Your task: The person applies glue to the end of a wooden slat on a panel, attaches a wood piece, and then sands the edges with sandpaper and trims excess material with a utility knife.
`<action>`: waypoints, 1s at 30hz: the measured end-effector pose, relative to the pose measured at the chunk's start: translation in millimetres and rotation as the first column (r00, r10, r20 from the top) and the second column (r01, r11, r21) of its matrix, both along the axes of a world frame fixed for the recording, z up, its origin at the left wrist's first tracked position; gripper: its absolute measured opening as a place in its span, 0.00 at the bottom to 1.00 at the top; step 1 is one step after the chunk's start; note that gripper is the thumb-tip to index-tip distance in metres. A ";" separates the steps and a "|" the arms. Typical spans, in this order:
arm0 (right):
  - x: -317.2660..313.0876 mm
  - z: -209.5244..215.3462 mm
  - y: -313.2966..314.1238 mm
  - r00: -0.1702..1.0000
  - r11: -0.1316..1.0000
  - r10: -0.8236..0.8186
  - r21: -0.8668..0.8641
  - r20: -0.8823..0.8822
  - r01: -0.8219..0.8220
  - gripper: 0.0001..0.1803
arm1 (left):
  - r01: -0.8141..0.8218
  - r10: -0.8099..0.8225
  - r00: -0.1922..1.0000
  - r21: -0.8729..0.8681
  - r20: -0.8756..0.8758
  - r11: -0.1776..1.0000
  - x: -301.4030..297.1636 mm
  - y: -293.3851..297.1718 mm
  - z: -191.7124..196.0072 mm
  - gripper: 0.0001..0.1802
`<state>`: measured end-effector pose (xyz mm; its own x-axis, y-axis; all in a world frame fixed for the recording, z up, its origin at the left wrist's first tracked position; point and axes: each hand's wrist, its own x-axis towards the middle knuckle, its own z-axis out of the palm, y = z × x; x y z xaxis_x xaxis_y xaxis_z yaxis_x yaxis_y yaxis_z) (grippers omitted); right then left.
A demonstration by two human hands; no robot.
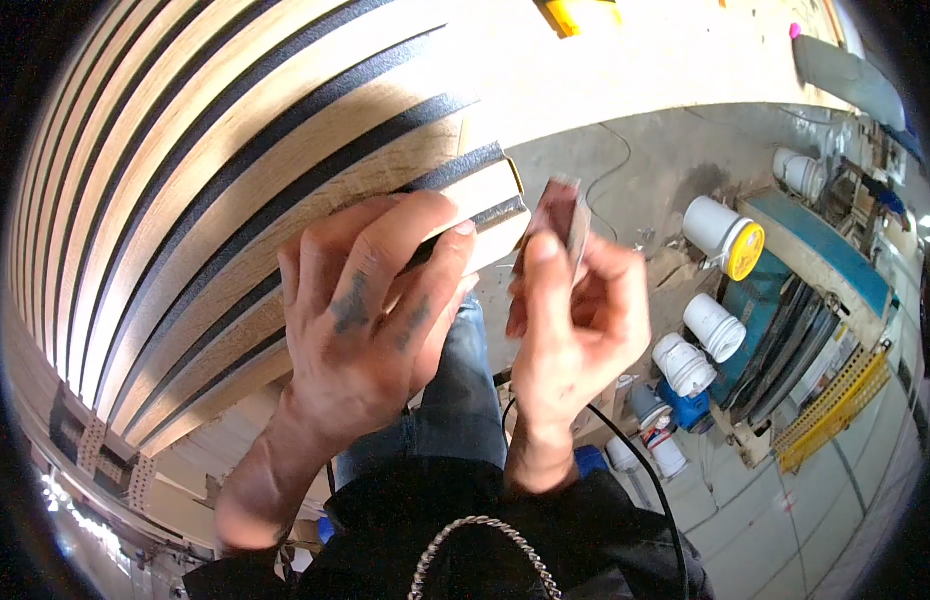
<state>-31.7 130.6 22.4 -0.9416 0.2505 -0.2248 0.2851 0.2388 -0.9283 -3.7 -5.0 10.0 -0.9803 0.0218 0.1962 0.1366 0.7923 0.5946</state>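
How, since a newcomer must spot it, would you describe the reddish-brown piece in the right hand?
Find the large slatted panel at left. Right of its slat ends, the right hand pinches a small piece. Its reddish-brown face sets it apart from the pale slats.

Slatted panel (210,195) cut off @ top edge, chain (482,521) @ btm.

The left hand (357,290) curls palm-down — the right hand (573,335) points upward, pinching.
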 end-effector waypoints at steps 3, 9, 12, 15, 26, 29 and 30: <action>4.2 -2.0 3.2 0.995 0.997 0.058 0.049 -0.085 -0.054 0.05 | 0.003 -0.003 1.000 0.000 0.016 1.000 -2.9 1.0 2.8 0.17; 11.9 -7.2 6.8 0.997 1.000 0.027 0.006 -0.079 -0.026 0.05 | -0.004 0.004 1.000 0.001 -0.001 1.000 -0.7 0.4 1.5 0.19; 25.1 -5.8 7.0 0.999 1.000 0.029 0.009 -0.039 -0.029 0.04 | -0.003 0.003 1.000 -0.007 0.013 1.000 -1.2 1.3 0.8 0.19; 7.8 -6.2 3.5 0.998 0.994 -0.017 -0.109 -0.060 0.011 0.05 | -0.004 0.005 1.000 -0.021 0.023 1.000 1.9 -1.7 4.4 0.18; -13.2 -5.8 45.4 0.975 0.977 -0.205 -0.084 -0.091 0.198 0.07 | 0.098 -0.088 0.995 -0.320 0.047 0.942 4.3 18.2 -6.3 0.30; 2.7 -6.8 52.7 0.974 0.972 -0.218 -0.099 -0.053 0.212 0.06 | 0.163 -0.167 0.982 0.046 0.086 0.985 7.9 38.1 -12.6 0.32; 6.1 -8.8 65.6 0.982 0.981 -0.184 -0.072 -0.046 0.180 0.08 | 0.157 -0.160 0.983 0.036 0.086 0.987 10.1 34.7 -8.2 0.32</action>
